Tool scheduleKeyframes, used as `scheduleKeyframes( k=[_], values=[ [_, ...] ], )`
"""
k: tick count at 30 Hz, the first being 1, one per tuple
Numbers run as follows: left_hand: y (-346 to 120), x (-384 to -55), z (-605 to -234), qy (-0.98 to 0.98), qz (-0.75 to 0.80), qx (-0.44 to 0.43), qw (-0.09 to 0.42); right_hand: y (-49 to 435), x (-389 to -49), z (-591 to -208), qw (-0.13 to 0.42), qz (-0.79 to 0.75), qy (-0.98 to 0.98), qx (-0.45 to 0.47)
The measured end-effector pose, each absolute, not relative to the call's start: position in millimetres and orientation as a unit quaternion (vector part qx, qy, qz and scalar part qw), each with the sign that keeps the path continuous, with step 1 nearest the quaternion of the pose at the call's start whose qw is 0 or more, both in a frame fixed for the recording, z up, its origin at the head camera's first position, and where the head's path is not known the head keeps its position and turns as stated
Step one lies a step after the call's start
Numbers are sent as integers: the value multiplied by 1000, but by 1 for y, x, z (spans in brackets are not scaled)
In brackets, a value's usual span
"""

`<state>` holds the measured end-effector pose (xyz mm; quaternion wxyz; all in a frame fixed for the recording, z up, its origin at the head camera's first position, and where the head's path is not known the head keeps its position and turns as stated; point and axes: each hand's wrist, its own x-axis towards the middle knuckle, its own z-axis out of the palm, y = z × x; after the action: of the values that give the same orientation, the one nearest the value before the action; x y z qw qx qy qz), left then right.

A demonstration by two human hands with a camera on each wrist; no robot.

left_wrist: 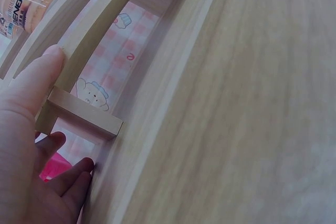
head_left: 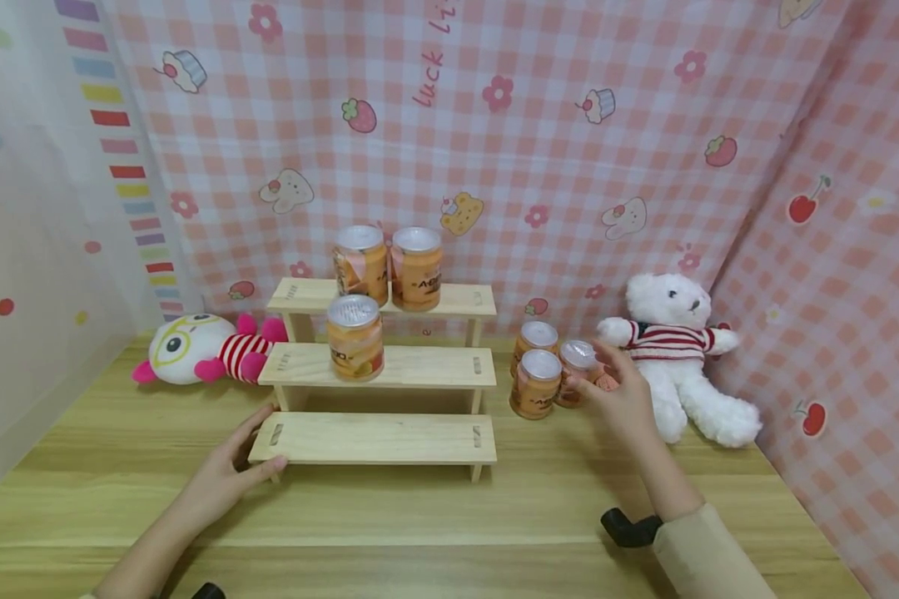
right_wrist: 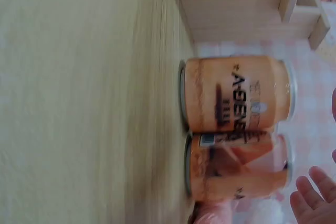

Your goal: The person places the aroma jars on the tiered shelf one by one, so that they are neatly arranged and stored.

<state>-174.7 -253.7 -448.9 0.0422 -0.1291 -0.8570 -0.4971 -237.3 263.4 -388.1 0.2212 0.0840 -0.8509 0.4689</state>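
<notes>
My left hand [head_left: 225,472] grips the left end of the lowest step of a three-tier wooden shelf [head_left: 374,437]. Its thumb [left_wrist: 39,80] lies against the front board, and the other fingers reach round the side by the leg. Over on the right, my right hand [head_left: 625,399] is beside the rightmost can [head_left: 573,374] of a cluster of three, thumb and fingers spread near its lid. In the right wrist view the fingertips [right_wrist: 310,192] show apart from the orange cans [right_wrist: 236,95]. Two similar cans [head_left: 417,270] stand on the top tier, another can [head_left: 355,341] on the middle tier.
A white teddy bear [head_left: 670,349] in a striped sweater sits right of the can cluster, with a small pinkish ribbed thing [head_left: 607,381] beside it. At the left, a plush toy [head_left: 195,349] lies by the shelf. Checked cloth [head_left: 494,166] hangs behind the wooden table [head_left: 389,532].
</notes>
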Motion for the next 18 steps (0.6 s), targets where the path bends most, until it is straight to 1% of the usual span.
scheduleKeyframes(
  k=[12,18],
  values=[
    [-253,-174,-448,-857,-498,-127,41,276,-256,-393,197,461,-864,48],
    [-254,-175,-449,-856,-498,-130,41,277,-266,-394,178,470,-862,59]
  ],
)
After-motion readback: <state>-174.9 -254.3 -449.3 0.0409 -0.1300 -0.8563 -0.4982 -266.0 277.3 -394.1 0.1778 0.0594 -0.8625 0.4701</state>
